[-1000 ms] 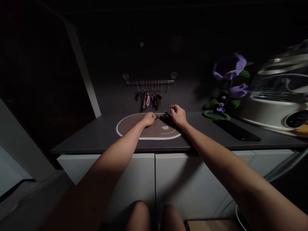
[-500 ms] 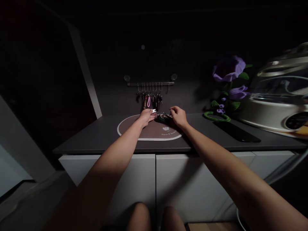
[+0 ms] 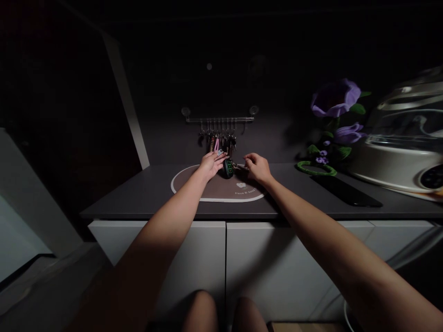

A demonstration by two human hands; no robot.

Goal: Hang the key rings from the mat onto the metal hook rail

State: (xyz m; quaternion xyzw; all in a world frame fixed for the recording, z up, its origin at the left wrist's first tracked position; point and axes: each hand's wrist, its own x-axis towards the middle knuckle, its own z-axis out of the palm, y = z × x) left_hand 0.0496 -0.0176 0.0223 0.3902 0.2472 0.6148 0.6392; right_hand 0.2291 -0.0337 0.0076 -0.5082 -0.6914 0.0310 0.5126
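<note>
Black key fob (image 3: 228, 168) with green-marked buttons sits between the two hands, over the far part of a brown mat (image 3: 188, 184); its face turns toward the viewer, and contact with the mat cannot be made out. Metal pieces (image 3: 238, 165), apparently a ring and keys, run from the fob's right side toward the right hand (image 3: 256, 168). That hand is curled, thumb and forefinger drawn together; whether it grips the metal cannot be told. Left hand (image 3: 209, 167) pinches a small pale piece (image 3: 220, 151) at thumb and forefinger, remaining fingers extended toward the fob. Mat is rounded, white-edged, with a pale printed motif near the right hand, and lies on a dark grey counter (image 3: 128, 198). On the wall behind, a clear rail (image 3: 221, 119) carries hooks with several bunches of keys (image 3: 233, 140) and a pink loop (image 3: 217, 144), partly behind the left fingertips. Farther right: purple flowers (image 3: 337, 99) above a green ring (image 3: 316, 168), a flat black slab (image 3: 349, 191) near it, then a pale appliance (image 3: 398, 159) with a clear upper part. White cabinet fronts (image 3: 194, 258) below; lighting dim.
</note>
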